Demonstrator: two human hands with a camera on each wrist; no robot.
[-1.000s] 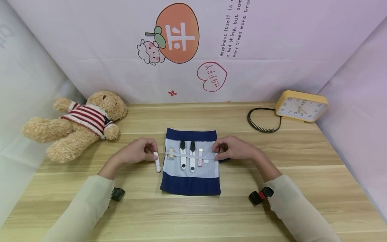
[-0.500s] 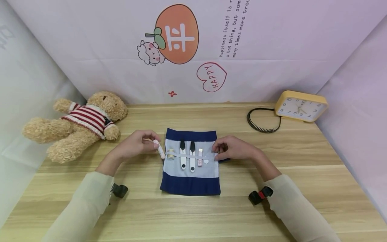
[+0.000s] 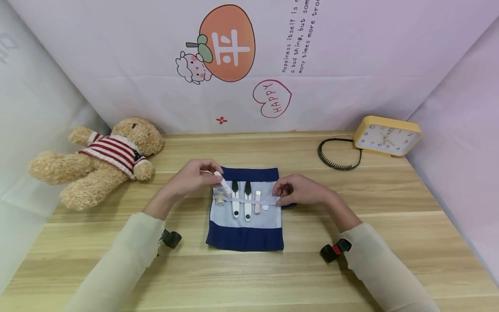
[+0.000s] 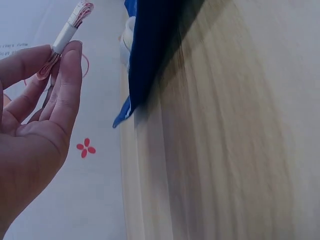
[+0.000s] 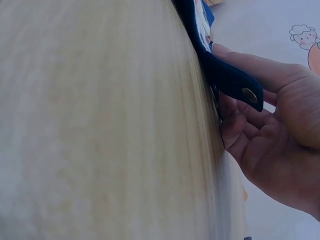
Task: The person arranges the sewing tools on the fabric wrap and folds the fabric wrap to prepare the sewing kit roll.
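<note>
An unrolled navy sewing pouch (image 3: 244,238) with a pale lining lies on the table. Under its elastic band sit a thread spool (image 3: 220,198), two white snips (image 3: 247,208) with black tips, a pinkish folded strip (image 3: 257,203) and a small white disc (image 3: 265,207). Over the pouch's left part, my left hand (image 3: 199,174) pinches a folded tape measure (image 4: 65,37) wrapped in a white paper band, tilted down toward the lining. My right hand (image 3: 302,190) grips the pouch's right edge, where a flap (image 5: 232,82) with a metal snap sticks out.
A teddy bear (image 3: 113,156) in a striped sweater lies at the back left. At the back right are a black toothed headband (image 3: 337,164) and a yellow clock (image 3: 387,135). A printed white cloth wall (image 3: 331,99) rises behind the wooden table (image 3: 249,281).
My left hand has moved right and away from me, carrying the tape measure from beside the pouch to over its left part. My right hand has stayed on the pouch's edge.
</note>
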